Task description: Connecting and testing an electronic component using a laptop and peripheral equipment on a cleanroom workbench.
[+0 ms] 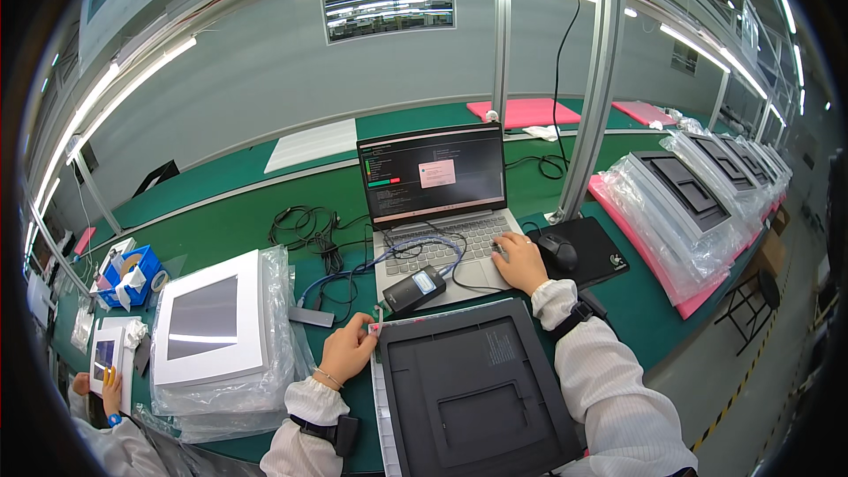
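A black framed panel (477, 389), with a raised rectangle on its back, lies on the green bench in front of me. My left hand (346, 352) is at its far left corner, fingers bent and pinched together. What they grip is too small to make out; a small green connector (380, 311) shows beside the fingertips. My right hand (521, 263) rests on the right end of the laptop's keyboard (477, 238), fingers stretched out over the keys. Dark windows and a pale pop-up box show on the laptop screen (435, 172). A black box with a small display (413, 291) lies across the laptop's front left corner, with cables around it.
A black mouse (558, 253) sits on a dark mat at right. Plastic-wrapped panels (685, 190) line the right bench on pink foam. White-framed panels (212, 318) are stacked at left, near a blue bin (131, 276). Black cables (305, 228) lie coiled behind. A co-worker's hand (111, 389) touches a small panel.
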A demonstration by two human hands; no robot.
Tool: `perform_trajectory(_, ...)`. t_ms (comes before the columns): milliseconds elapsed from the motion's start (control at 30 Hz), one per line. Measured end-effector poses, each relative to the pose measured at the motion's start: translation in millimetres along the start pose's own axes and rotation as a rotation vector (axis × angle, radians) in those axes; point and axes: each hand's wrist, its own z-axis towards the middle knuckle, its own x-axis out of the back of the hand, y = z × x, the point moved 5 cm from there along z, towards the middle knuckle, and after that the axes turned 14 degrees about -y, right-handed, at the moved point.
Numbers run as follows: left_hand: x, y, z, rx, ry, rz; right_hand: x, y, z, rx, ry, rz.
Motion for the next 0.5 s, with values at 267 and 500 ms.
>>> perform_trajectory(267,2.2,2.4,-0.8,0.005,-0.021,0.034,-0.6,-0.3,0.7,0.008,0.006,-0.004)
perform_trajectory(500,4.6,4.4,-3.8,0.001,-0.002,0.008,-1.4,-2.7,0.1,0.004,-0.014,0.003)
